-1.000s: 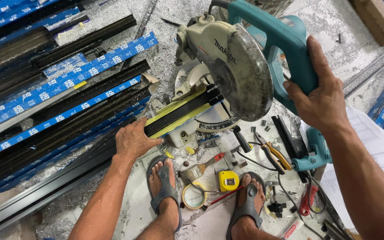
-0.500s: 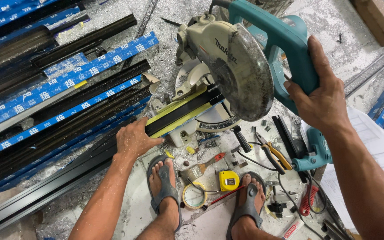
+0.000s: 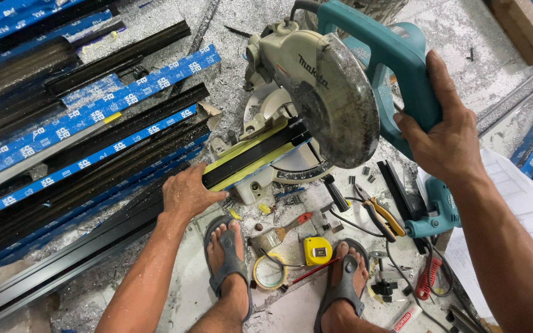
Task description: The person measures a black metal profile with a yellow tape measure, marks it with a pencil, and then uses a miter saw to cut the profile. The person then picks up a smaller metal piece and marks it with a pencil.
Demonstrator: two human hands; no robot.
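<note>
A teal mitre saw (image 3: 365, 68) with a grey blade guard (image 3: 334, 98) stands on the floor. My right hand (image 3: 445, 132) grips its teal handle. Across the saw's base, under the guard, lies a black metal profile with yellow-taped edges (image 3: 257, 157). My left hand (image 3: 187, 194) presses on the profile's near left end, fingers wrapped around it. My two sandalled feet rest just below the saw.
Long black profiles with blue tape (image 3: 81, 142) are stacked on the left. Near my feet lie a yellow tape measure (image 3: 318, 251), a tape roll (image 3: 269, 271), a brush (image 3: 282, 231), pliers (image 3: 380, 216) and a teal drill (image 3: 439, 213). Metal shavings cover the floor.
</note>
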